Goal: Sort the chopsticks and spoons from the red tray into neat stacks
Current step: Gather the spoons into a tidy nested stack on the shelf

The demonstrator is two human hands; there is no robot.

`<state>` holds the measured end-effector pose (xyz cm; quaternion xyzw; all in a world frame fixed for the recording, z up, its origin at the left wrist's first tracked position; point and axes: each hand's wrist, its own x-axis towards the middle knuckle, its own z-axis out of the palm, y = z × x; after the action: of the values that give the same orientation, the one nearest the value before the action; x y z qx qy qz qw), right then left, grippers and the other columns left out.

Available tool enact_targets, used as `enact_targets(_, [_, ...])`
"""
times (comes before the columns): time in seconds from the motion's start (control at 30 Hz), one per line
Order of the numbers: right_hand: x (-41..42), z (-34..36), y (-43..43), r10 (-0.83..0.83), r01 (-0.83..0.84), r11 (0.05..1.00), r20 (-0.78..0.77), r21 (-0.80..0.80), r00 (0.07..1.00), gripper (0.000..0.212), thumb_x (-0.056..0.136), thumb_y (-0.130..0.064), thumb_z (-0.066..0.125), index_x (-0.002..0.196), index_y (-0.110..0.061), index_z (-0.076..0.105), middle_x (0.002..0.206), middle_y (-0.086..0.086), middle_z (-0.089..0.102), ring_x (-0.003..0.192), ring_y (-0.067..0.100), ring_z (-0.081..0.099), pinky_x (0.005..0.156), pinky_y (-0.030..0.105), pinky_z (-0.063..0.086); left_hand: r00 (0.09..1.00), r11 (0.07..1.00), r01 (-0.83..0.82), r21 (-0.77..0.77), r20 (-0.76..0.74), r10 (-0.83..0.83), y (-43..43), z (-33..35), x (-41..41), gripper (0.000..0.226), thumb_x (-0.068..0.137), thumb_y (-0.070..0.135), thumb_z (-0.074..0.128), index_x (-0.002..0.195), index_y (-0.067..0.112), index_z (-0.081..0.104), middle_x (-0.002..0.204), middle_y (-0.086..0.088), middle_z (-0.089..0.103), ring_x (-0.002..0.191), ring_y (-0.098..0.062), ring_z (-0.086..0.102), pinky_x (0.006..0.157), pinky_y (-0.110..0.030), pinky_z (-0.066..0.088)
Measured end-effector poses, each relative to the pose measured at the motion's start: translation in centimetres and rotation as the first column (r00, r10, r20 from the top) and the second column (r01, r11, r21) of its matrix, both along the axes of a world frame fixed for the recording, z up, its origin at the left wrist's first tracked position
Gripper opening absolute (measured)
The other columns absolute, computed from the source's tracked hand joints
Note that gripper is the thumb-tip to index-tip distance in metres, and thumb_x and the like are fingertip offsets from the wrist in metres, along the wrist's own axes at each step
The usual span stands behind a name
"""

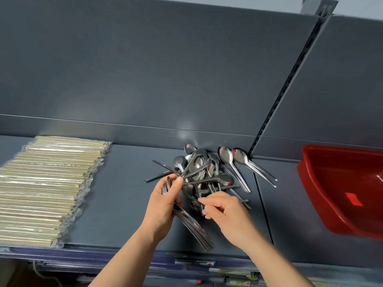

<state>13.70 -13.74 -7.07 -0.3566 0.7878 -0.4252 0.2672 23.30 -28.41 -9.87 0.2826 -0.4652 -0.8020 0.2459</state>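
A loose heap of metal spoons [202,168] lies on the grey shelf against the back wall. My left hand [165,200] grips a nested stack of spoons [192,226], handles pointing down toward the shelf's front edge. Just right of it, my right hand [224,211] pinches the handle of a single spoon [191,198] at the near side of the heap. Two spoons [246,166] lie apart on the right of the heap. Wrapped chopsticks [45,183] lie in a neat layered stack at the left. The red tray [339,189] stands at the right edge.
The grey shelf [124,195] has a back wall with a slotted upright [290,85] running up at the right. A price-label strip [194,263] runs along the shelf's front edge. Bare shelf lies between the chopsticks and the spoons.
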Motion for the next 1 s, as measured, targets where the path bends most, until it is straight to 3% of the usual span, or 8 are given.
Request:
enact_targets(0.1, [0.3, -0.2, -0.3, 0.078, -0.078, 0.997, -0.039, 0.002, 0.996, 0.026, 0.092, -0.004, 0.060, 0.111, -0.016, 0.074, 0.099, -0.011, 0.065, 0.086, 0.002, 0.065, 0.084, 0.018, 0.052, 0.999, 0.999, 0.034, 0.006, -0.003, -0.034, -0.1, -0.2, 0.0, 0.034, 0.069, 0.045, 0.078, 0.091, 0.021, 0.067, 0.057, 0.008, 0.052, 0.048, -0.007, 0.047, 0.047, -0.019, 0.043])
enact_targets(0.23, [-0.6, -0.1, 0.4, 0.069, -0.069, 0.998, -0.003, -0.015, 0.998, 0.027, 0.095, -0.021, 0.057, 0.110, -0.041, 0.069, 0.104, -0.027, 0.066, 0.099, -0.010, 0.060, 0.088, 0.008, 0.045, 0.996, 0.999, 0.050, -0.002, 0.069, -0.050, -0.8, -0.2, 0.2, 0.045, 0.070, 0.058, 0.074, 0.078, 0.015, 0.062, 0.061, -0.001, 0.047, 0.049, -0.012, 0.042, 0.049, -0.024, 0.038])
enact_targets(0.3, [-2.5, -0.6, 1.4, -0.040, 0.048, 0.998, -0.177, 0.045, 0.983, 0.028, 0.095, -0.018, 0.058, 0.115, -0.034, 0.068, 0.113, -0.025, 0.063, 0.103, -0.007, 0.059, 0.095, 0.012, 0.044, 0.995, 0.999, 0.036, 0.030, 0.096, -0.039, -1.3, -0.2, 0.4, 0.045, 0.072, 0.058, 0.068, 0.083, 0.015, 0.066, 0.068, -0.003, 0.054, 0.050, -0.012, 0.046, 0.050, -0.026, 0.040])
enact_targets(0.37, [-4.4, -1.5, 2.2, 0.004, 0.082, 0.975, -0.387, 0.206, 0.922, 0.030, 0.093, -0.012, 0.060, 0.121, -0.021, 0.067, 0.120, -0.013, 0.061, 0.111, 0.004, 0.055, 0.099, 0.014, 0.037, 0.995, 0.996, 0.026, 0.082, 0.096, -0.034, -1.7, -0.3, 0.6, 0.044, 0.081, 0.054, 0.063, 0.093, 0.013, 0.067, 0.069, -0.002, 0.058, 0.054, -0.015, 0.051, 0.050, -0.026, 0.045])
enact_targets(0.57, [-5.7, -3.3, 2.9, 0.192, -0.013, 0.942, -0.504, 0.336, 0.842, 0.017, 0.092, -0.014, 0.060, 0.102, -0.020, 0.072, 0.102, -0.006, 0.065, 0.105, 0.017, 0.050, 0.094, 0.025, 0.039, 0.990, 0.981, 0.062, 0.185, 0.114, -0.084, -1.6, -0.5, 0.6, 0.029, 0.098, 0.035, 0.046, 0.103, 0.014, 0.066, 0.068, -0.009, 0.054, 0.059, -0.023, 0.056, 0.054, -0.034, 0.053])
enact_targets(0.7, [-5.7, -3.2, 3.5, 0.256, -0.125, 0.943, -0.429, 0.309, 0.866, 0.018, 0.096, -0.020, 0.058, 0.104, -0.024, 0.073, 0.098, -0.012, 0.066, 0.096, 0.008, 0.052, 0.088, 0.021, 0.041, 0.989, 0.982, 0.062, 0.178, 0.123, -0.085, -1.5, -0.5, 0.7, 0.025, 0.094, 0.027, 0.047, 0.097, 0.014, 0.068, 0.076, -0.012, 0.057, 0.055, -0.021, 0.050, 0.050, -0.032, 0.048])
enact_targets(0.87, [-5.8, -1.3, 4.8, 0.160, -0.136, 0.977, -0.140, 0.165, 0.977, 0.021, 0.094, -0.021, 0.060, 0.093, -0.038, 0.073, 0.089, -0.023, 0.069, 0.084, 0.002, 0.063, 0.075, 0.014, 0.046, 0.995, 0.976, 0.056, 0.210, 0.067, -0.071, -2.1, -0.1, -0.1, 0.025, 0.090, 0.028, 0.048, 0.086, 0.019, 0.071, 0.074, -0.007, 0.057, 0.051, -0.017, 0.045, 0.043, -0.029, 0.039])
enact_targets(1.0, [-6.8, -0.2, 4.9, -0.094, 0.092, 0.993, -0.023, -0.069, 0.995, 0.025, 0.088, -0.013, 0.067, 0.084, -0.037, 0.073, 0.079, -0.006, 0.075, 0.076, 0.018, 0.069, 0.071, 0.027, 0.051, 0.994, 0.979, 0.068, 0.194, 0.067, -0.082, -2.3, 0.4, -1.6, 0.027, 0.092, 0.031, 0.046, 0.087, 0.020, 0.071, 0.072, -0.004, 0.058, 0.051, -0.015, 0.045, 0.043, -0.028, 0.040])
